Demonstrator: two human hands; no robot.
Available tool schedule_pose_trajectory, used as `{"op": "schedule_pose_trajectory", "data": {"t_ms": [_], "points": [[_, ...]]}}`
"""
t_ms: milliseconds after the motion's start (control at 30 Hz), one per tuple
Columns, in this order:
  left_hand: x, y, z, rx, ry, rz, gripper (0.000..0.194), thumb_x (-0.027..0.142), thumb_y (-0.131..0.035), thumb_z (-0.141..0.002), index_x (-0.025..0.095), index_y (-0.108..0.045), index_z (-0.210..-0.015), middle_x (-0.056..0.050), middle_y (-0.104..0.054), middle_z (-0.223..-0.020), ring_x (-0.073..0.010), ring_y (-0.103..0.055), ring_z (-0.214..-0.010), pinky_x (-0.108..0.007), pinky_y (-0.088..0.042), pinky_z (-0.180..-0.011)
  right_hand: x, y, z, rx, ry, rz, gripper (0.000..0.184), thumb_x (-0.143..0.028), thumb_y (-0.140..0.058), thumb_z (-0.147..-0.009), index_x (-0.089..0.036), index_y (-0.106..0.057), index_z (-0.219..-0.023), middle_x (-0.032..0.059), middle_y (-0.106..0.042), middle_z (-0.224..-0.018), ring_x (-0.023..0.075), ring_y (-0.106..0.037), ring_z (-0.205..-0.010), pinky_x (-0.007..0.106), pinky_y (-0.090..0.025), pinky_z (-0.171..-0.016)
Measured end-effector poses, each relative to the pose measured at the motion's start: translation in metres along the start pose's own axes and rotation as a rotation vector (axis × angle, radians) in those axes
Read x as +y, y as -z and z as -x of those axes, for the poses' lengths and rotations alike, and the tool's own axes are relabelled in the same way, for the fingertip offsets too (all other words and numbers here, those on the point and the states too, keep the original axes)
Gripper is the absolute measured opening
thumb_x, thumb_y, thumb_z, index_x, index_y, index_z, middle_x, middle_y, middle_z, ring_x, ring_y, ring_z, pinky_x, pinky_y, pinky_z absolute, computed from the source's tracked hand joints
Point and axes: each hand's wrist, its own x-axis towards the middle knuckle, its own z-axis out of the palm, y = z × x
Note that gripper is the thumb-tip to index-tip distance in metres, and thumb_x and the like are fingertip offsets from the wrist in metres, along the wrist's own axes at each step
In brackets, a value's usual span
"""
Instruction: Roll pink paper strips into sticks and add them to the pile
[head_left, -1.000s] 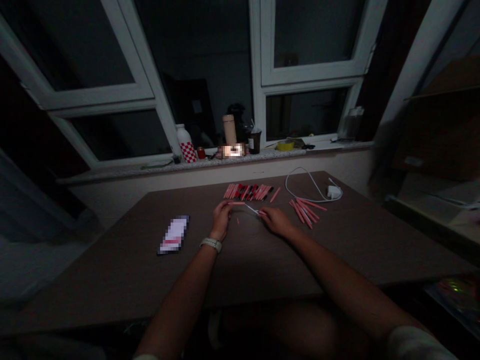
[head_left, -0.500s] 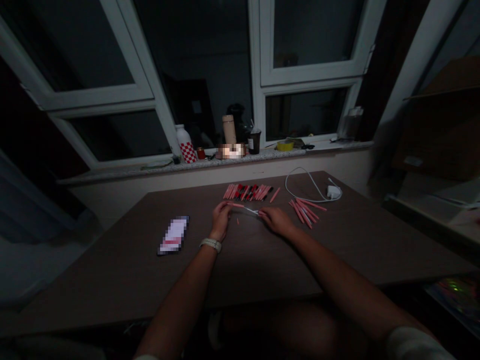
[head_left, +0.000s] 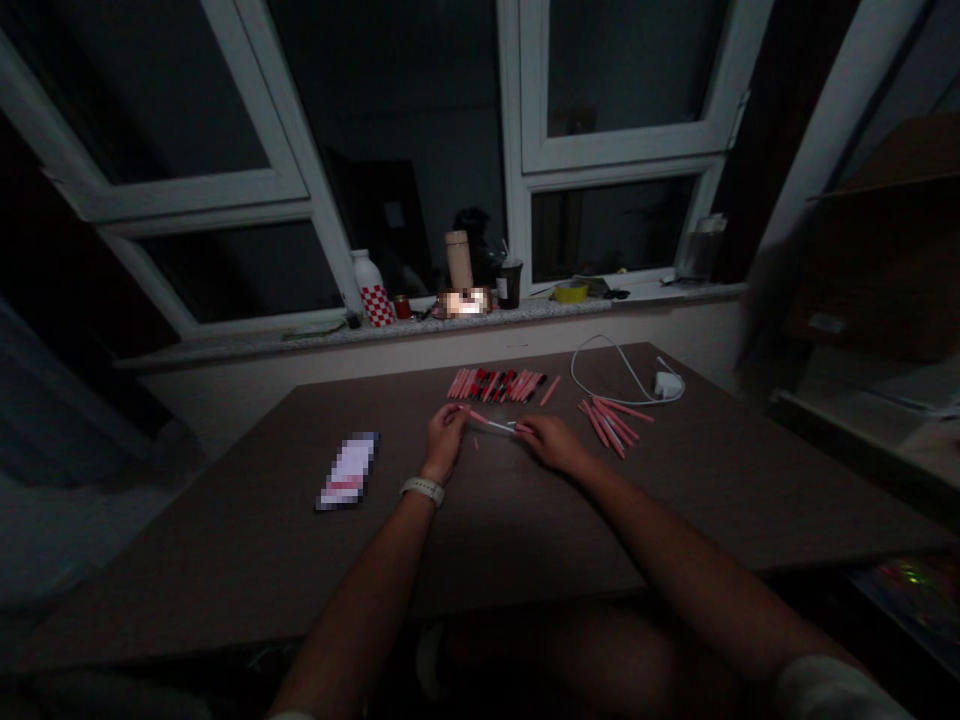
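Note:
Over the middle of the table, my left hand (head_left: 447,432) is closed, pinching a slim pink pen barrel (head_left: 478,415) that points right and slightly down. A thin white pen refill (head_left: 500,427) runs from the barrel's end to my right hand (head_left: 551,440), whose fingers are closed on it. Something pink also shows at the right fingertips, and a short white tip sticks out just above the refill. Whether the refill sits inside the barrel is too small to tell. A tiny pink piece (head_left: 476,444) lies on the table below the barrel.
Behind my hands lies a row of pink pens with red and black parts (head_left: 495,385). A loose pile of pink barrels (head_left: 611,425) is at right, near a white charger (head_left: 667,384) and its cable. A phone (head_left: 348,471) lies left. Bottles and a cup (head_left: 509,283) stand on the sill.
The pink barrel in my left hand has tilted down to the right, more in line with the white refill. The right hand has barely moved.

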Motion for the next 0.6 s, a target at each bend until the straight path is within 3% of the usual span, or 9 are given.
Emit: {"op": "schedule_pose_trajectory", "data": {"t_ms": [367, 600], "points": [[0.001, -0.002, 0.003, 0.0, 0.017, 0.034, 0.035, 0.045, -0.072, -0.068, 0.016, -0.059, -0.08, 0.003, -0.055, -0.063, -0.0071, -0.045, -0.052, -0.018, -0.031, -0.048, -0.004, -0.001, -0.001, 0.049, -0.015, -0.159, 0.022, -0.035, -0.057, -0.087, -0.016, -0.068, -0.086, 0.0052, -0.069, -0.079, 0.0164, -0.059, -0.07, 0.024, -0.036, -0.062], [0.001, -0.009, 0.01, -0.178, 0.07, 0.001, 0.041, 0.05, -0.075, -0.064, 0.016, -0.059, -0.08, -0.001, -0.062, -0.068, -0.0083, -0.048, -0.048, -0.019, -0.035, -0.043, -0.006, -0.005, -0.002, 0.084, -0.025, -0.254, 0.021, -0.035, -0.059, -0.085, -0.017, -0.068, -0.09, 0.0045, -0.07, -0.082, 0.0169, -0.06, -0.073, 0.024, -0.04, -0.067]]}}
